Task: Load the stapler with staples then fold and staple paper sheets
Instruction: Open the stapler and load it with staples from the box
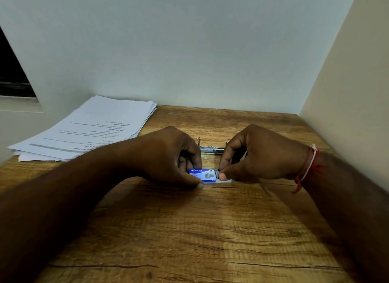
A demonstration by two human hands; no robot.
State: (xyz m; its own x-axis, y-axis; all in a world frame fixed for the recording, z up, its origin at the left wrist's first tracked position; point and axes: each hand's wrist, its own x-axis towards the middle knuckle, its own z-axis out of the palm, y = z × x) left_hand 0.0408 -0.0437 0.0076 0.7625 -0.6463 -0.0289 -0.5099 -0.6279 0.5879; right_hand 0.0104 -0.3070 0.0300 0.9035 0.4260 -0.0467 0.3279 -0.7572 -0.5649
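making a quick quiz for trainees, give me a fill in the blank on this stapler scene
1. The left hand holds a ____ staple box.
2. The paper stack lies at the table's far ____ corner.
3. The red-and-white thread is tied on the ____ wrist.
4. The stapler lies ____ the hands.

Missing: blue; left; right; behind

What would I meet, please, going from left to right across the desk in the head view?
Paper stack → left hand → blue staple box → right hand → red and white wrist thread. The stapler lies behind the gap between the hands.
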